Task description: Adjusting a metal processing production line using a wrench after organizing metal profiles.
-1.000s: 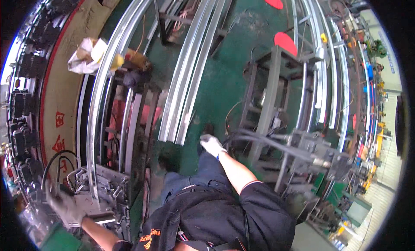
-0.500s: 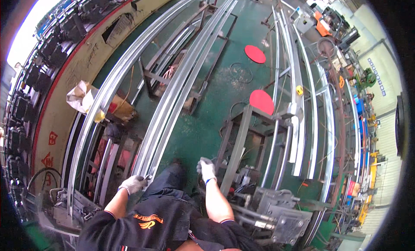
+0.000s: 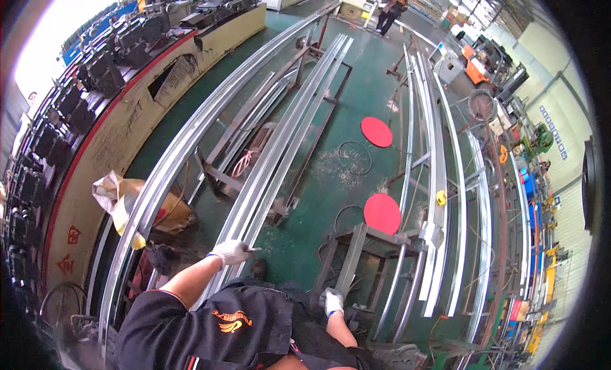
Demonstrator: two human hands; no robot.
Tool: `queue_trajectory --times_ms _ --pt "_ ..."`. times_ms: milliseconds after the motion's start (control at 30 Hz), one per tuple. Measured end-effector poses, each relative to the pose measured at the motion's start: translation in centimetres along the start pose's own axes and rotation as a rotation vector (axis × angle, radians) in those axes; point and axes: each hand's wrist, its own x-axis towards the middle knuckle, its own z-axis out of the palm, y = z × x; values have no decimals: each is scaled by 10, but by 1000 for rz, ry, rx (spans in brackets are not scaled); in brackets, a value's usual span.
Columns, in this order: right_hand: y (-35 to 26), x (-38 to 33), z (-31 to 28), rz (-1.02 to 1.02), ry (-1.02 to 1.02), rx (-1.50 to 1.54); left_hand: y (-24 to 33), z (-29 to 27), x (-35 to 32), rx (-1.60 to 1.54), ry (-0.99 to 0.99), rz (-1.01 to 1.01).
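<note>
Left gloved hand (image 3: 230, 251) is overlapping metal rails (image 3: 267, 171), grip unclear | rails are lying inside the rack's (image 3: 318, 141) right edge | right gloved hand (image 3: 333, 301) is hanging by the stand's (image 3: 351, 262) near end, grip unclear | rail edges are probably needing careful handling

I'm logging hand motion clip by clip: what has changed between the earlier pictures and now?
The left hand has moved from the far left, rightward and forward, to over the rails; whether it holds one is unclear. The right hand has come back and rightward to the near end of the stand; its grip is unclear too. The view has shifted. The red discs lie as before.
</note>
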Motion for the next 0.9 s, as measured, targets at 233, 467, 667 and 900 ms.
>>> queue_trajectory --times_ms 233,467,667,900 --pt "-83 47 19 40 -10 -28 116 -12 87 -10 -262 248" --pt "-179 152 -37 -159 -25 -711 198 -60 213 -64 -67 336" --pt "-319 204 -57 -17 -134 -465 213 -104 264 -114 111 112" --pt "-421 389 -73 15 -159 -179 235 -136 330 -187 155 39"
